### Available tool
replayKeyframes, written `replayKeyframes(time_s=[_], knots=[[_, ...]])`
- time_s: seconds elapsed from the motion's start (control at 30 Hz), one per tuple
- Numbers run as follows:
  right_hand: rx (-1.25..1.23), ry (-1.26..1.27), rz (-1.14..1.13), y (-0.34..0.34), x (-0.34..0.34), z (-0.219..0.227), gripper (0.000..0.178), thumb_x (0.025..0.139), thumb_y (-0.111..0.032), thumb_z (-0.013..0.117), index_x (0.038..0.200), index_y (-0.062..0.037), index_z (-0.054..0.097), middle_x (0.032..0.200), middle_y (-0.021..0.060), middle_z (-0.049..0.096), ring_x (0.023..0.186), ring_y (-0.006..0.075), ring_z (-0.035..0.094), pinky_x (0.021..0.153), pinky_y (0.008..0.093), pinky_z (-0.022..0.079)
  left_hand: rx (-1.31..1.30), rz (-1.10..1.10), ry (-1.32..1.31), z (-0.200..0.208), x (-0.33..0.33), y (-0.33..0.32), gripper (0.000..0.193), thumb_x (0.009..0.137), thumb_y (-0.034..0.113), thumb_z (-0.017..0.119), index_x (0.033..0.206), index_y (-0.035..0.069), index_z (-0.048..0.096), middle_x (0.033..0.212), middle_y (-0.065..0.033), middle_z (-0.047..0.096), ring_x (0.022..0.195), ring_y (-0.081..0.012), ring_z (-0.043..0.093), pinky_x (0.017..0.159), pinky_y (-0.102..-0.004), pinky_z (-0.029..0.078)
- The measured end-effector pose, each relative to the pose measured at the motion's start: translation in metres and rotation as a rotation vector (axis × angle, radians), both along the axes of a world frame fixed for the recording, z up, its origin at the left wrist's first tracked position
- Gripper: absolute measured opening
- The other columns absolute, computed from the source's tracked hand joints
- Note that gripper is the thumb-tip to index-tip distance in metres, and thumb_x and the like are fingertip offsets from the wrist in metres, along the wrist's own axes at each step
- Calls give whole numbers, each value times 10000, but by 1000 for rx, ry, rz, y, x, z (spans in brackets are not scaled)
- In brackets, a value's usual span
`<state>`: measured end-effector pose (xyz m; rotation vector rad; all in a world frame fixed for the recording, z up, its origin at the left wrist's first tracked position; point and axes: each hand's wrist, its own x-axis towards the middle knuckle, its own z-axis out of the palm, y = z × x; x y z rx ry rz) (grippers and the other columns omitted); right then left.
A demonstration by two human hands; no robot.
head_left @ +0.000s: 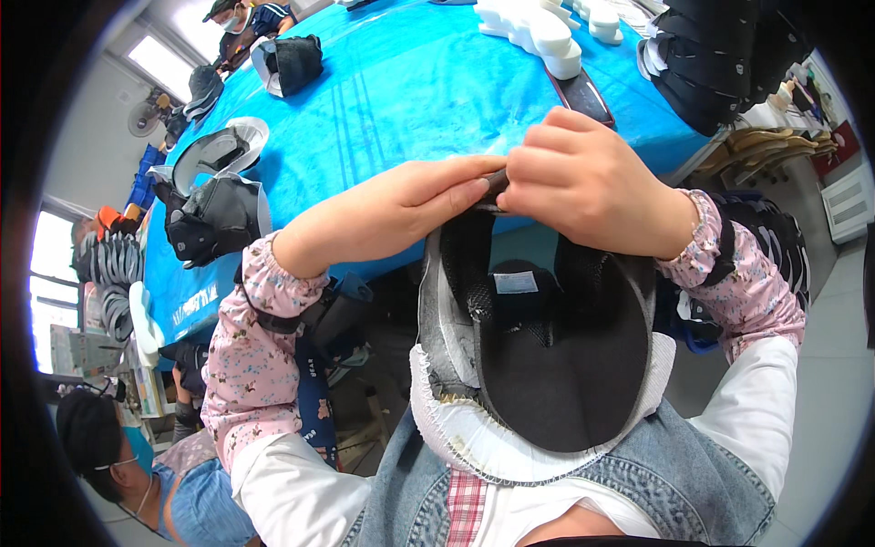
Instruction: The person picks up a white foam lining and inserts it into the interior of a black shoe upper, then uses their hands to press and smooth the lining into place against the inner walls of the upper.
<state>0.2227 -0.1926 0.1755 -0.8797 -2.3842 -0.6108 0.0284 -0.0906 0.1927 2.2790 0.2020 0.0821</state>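
Note:
A black shoe upper (561,383) hangs close in front of my chest, its wide opening facing up and a white stitched edge along the near side. A small white label (516,283) shows inside it. My left hand (387,210) pinches the far end of the upper, with its fingers straight and pressed together. Right beside it, my right hand (592,187) is curled into a fist around the same edge. The two hands almost touch, and the spot they grip is partly hidden by the fingers.
A blue-covered table (392,100) spreads ahead. Black uppers (214,219) lie on its left, another upper (290,66) farther back. White sole-shaped pieces (538,32) sit near a dark phone (581,96); stacked black uppers (702,73) stand right. Co-workers (100,447) sit at left and far end.

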Motion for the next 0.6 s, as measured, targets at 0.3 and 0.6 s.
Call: replayKeyframes(time_s=[0.3,0.6], knots=[[-23,78,37,-19,17,11,138,643,-81,692,738,-90,592,710,1,472,668,166,500,655,303,404,152,-68,-148,4,-1,8,308,938,49,395,1230,1,480,1007,-154,615,883,-206,599,808,-301,452],[-223,128,-54,-27,5,5,200,677,-187,680,756,-118,509,806,13,501,799,177,505,765,305,374,86,-11,-78,3,-4,1,307,941,65,400,1228,17,496,994,-143,626,872,-194,593,798,-292,449]])
